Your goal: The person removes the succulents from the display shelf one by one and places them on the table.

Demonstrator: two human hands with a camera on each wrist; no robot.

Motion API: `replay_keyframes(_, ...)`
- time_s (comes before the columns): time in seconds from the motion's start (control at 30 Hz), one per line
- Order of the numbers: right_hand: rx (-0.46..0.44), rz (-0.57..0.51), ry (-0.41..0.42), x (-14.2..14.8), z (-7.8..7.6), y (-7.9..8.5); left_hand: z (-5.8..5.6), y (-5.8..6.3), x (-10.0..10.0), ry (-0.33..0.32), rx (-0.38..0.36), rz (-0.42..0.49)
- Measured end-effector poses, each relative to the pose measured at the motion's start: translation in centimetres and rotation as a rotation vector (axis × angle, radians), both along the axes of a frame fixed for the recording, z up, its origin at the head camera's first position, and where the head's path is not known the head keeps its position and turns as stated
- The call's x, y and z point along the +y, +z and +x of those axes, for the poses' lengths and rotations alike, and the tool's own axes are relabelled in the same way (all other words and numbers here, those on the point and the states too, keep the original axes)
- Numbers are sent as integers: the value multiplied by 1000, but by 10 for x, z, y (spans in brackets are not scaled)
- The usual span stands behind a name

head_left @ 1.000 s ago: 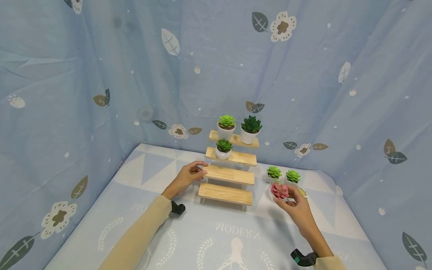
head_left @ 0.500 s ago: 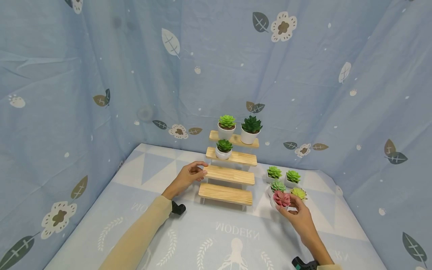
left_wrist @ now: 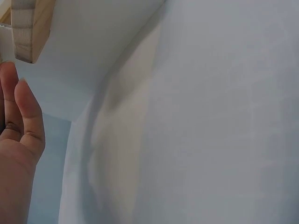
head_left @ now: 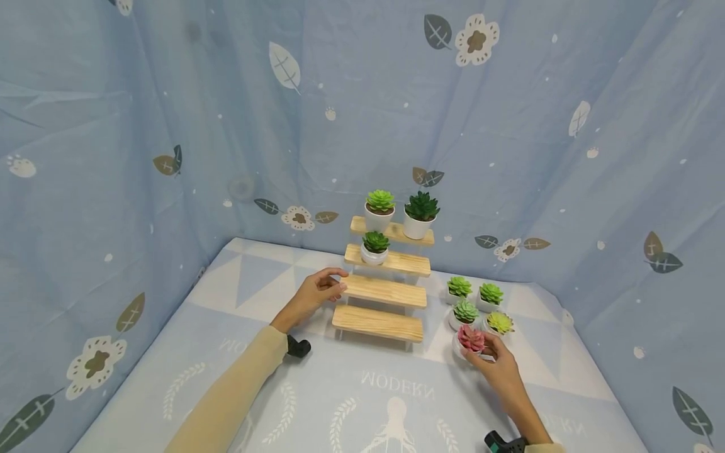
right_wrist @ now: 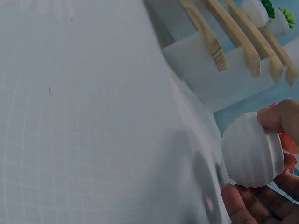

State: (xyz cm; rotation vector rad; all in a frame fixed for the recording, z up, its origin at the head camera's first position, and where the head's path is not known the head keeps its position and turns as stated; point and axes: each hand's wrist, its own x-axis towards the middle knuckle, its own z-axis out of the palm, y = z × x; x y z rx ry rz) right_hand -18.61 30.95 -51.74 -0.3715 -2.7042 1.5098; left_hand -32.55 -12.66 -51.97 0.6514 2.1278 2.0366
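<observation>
My right hand [head_left: 501, 368] grips a small white ribbed pot [right_wrist: 252, 149] with a pink succulent [head_left: 471, 338], raised above the table. In the right wrist view, thumb and fingers hold the pot's rim and side. My left hand [head_left: 310, 296] is at the left end of a stepped wooden stand [head_left: 385, 291], thumb and index finger about the end of one board. In the left wrist view, its fingers [left_wrist: 29, 105] lie just below a board [left_wrist: 30, 30]; the thumb's contact is hidden. The stand bears a light green succulent [head_left: 379, 211], a dark green one [head_left: 420, 215] and a smaller one [head_left: 374, 248].
To the stand's right, several potted succulents stand grouped: two bright green ones [head_left: 459, 288] at the back, a pale green one [head_left: 464, 313] and a yellow-green one [head_left: 500, 323] nearer. A patterned cloth covers the table [head_left: 317, 390]. Blue curtains [head_left: 362, 126] hang behind and at the sides.
My right hand has drawn the pink succulent toward me, away from the grouped pots, uncovering the pale green and yellow-green ones. The left hand has stayed at the stand.
</observation>
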Motion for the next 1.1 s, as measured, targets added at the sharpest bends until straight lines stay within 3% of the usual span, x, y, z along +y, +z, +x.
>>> replay_keyframes(0.37,-13,75,-9,1,1,-9,2,-1,0,-4,-23,6)
replay_keyframes(0.93,-30,109,12,5,0,-9,-1,2,0,-12,-55,31)
replay_keyframes(1.1,-50,105,31,6,-1,-7,1,9,1,-21,-66,33)
